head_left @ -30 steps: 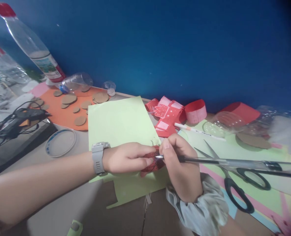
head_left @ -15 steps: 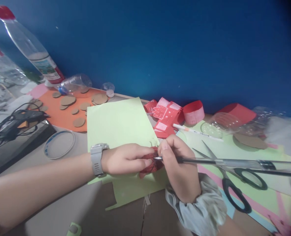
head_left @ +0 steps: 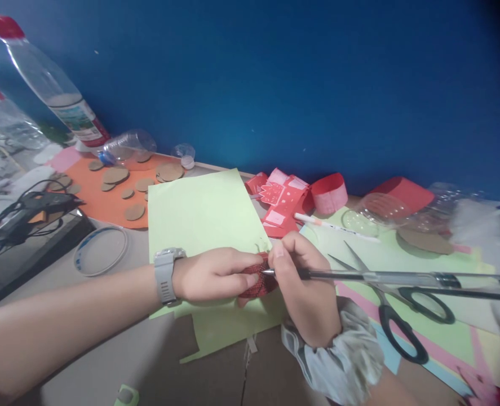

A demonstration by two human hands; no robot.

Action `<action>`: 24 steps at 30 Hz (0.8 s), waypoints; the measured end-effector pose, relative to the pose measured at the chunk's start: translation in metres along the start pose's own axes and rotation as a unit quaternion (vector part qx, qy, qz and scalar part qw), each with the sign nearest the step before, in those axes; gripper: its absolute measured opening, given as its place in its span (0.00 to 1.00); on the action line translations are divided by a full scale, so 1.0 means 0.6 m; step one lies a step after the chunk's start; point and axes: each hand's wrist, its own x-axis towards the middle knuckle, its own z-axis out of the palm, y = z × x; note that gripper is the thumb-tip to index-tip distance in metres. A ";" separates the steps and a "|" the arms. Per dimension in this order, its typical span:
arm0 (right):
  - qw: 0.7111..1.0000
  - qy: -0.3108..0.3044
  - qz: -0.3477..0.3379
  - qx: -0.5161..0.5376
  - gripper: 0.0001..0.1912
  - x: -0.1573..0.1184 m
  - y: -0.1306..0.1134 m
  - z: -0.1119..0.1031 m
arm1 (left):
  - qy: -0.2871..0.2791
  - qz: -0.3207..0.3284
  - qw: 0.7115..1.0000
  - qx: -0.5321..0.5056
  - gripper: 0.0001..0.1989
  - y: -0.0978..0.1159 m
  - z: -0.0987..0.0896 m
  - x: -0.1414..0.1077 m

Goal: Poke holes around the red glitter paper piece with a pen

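Observation:
My left hand, with a grey watch at its wrist, is closed on a small red piece with dark patterning. My right hand grips a clear-barrelled pen, its tip touching or just above the red piece. Both hands are over a light green paper sheet, which has dark marks near the fingers. Part of the red piece is hidden by my fingers. A pale scrunchie circles my right wrist.
Scissors lie spread at right on coloured papers. Behind are red paper pieces and a white marker. At left are cardboard discs on orange paper, a tape ring, a bottle and black cables.
The whole view has shifted slightly. Both hands keep their grips, and the pen tip stays at the red piece with barely any movement.

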 end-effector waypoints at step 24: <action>1.000 0.001 -0.002 -0.006 0.15 0.001 0.002 -0.002 | 0.001 -0.003 1.000 0.013 0.11 -0.002 0.001 0.000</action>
